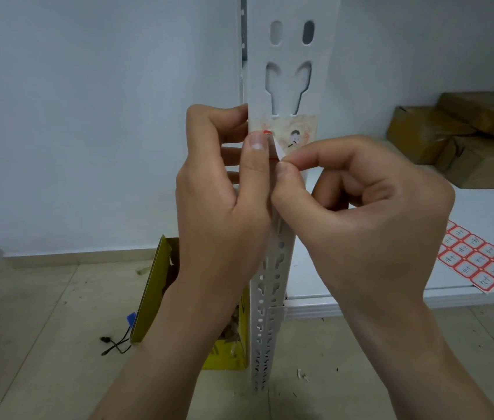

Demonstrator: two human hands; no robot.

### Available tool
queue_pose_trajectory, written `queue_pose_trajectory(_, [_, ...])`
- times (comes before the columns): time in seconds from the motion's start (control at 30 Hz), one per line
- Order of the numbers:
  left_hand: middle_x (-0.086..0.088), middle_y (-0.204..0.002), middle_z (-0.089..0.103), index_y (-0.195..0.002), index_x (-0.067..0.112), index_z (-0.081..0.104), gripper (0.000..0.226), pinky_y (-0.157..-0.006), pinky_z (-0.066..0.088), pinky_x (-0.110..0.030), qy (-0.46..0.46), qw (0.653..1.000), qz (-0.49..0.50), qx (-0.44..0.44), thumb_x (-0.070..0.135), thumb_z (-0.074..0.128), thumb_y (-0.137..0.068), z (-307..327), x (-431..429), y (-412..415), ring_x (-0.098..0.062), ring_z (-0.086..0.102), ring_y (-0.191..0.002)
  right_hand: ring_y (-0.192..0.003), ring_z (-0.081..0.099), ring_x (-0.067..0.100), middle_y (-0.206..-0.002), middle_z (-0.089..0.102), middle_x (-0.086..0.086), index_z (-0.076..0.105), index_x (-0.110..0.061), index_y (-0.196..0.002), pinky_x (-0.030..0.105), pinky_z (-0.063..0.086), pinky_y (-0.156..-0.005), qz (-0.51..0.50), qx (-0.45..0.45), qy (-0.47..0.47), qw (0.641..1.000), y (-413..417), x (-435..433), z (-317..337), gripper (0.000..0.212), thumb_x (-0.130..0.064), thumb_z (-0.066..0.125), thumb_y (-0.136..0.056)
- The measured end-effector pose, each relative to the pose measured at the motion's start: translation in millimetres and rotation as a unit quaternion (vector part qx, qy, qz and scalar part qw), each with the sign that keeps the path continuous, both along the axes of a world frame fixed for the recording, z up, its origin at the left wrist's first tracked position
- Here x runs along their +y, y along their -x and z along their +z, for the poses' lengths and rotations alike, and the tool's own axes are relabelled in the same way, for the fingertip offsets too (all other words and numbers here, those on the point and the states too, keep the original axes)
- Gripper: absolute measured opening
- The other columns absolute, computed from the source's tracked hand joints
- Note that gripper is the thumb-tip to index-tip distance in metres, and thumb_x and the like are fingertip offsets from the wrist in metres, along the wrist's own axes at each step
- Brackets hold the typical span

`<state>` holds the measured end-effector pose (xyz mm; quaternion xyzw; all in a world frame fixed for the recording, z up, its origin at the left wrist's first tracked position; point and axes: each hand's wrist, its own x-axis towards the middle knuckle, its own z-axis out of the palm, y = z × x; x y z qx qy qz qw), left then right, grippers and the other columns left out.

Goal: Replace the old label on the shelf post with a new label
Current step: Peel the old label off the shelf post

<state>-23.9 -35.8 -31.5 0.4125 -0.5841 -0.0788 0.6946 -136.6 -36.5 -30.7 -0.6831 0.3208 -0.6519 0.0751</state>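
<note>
Right hand [360,207] is pinching the lifted label [276,150] edge while left hand [224,195] is gripping the post [288,47]: peeling likely underway, next needing a slow, even pull.

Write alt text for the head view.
The right hand pinches a white, red-edged paper label at a white perforated metal shelf post, which the left hand grips. A sheet of red-bordered labels lies on the white shelf board.
</note>
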Motion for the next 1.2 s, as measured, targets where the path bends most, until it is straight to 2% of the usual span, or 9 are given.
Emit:
queue_pose_trajectory(0.27, [0.014,-0.090,0.060,-0.109,0.013,0.046,0.010,-0.065,0.046,-0.016,-0.004,1.000,-0.001,0.004,0.006,0.047,-0.102,0.1,0.5,-0.3,0.000,0.062,-0.075,-0.052,0.052,0.022,-0.045,0.053,0.002,0.077,-0.014,-0.081,0.008,0.037,-0.054,0.003,0.011,0.012,1.000,0.7,-0.2,0.6,0.005,-0.015,0.077,-0.086])
queue_pose_trajectory(0.67, [0.004,-0.098,0.065,-0.112,0.012,0.047,0.010,-0.066,0.051,-0.022,-0.012,1.000,0.001,0.006,0.008,0.048,-0.102,1.7,1.9,-0.9,-0.008,0.068,-0.084,-0.051,0.052,0.022,-0.045,0.052,0.000,0.077,-0.013,-0.080,0.010,0.038,-0.053,0.009,0.016,0.013,1.000,1.1,0.9,0.6,0.004,-0.013,0.078,-0.085])
queue_pose_trajectory(0.83, [0.006,-0.098,0.065,-0.111,0.013,0.047,0.011,-0.065,0.051,-0.018,-0.016,1.000,0.000,0.009,0.007,0.048,-0.101,3.3,3.8,-1.1,-0.006,0.068,-0.083,-0.051,0.052,0.023,-0.045,0.052,0.000,0.076,-0.014,-0.080,0.011,0.038,-0.052,0.006,0.013,0.011,1.000,2.0,1.4,0.2,0.005,-0.013,0.078,-0.084])
queue_pose_trajectory(1.07, [0.000,-0.103,0.068,-0.111,0.016,0.048,0.014,-0.068,0.052,-0.021,-0.025,0.999,-0.008,0.028,0.006,0.047,-0.101,3.4,6.2,-0.1,-0.011,0.068,-0.085,-0.050,0.051,0.022,-0.045,0.052,0.000,0.076,-0.014,-0.081,0.009,0.037,-0.054,0.014,0.014,0.013,1.000,2.9,1.1,-0.6,0.006,-0.012,0.080,-0.085])
queue_pose_trajectory(1.2, [0.010,-0.091,0.065,-0.113,0.010,0.049,0.012,-0.067,0.050,-0.020,-0.025,0.999,-0.019,0.030,0.004,0.044,-0.103,1.6,5.5,-0.9,-0.005,0.066,-0.078,-0.051,0.051,0.022,-0.045,0.052,0.001,0.076,-0.014,-0.081,0.009,0.037,-0.054,0.019,0.011,0.013,1.000,3.5,1.8,-0.5,0.005,-0.012,0.078,-0.084])
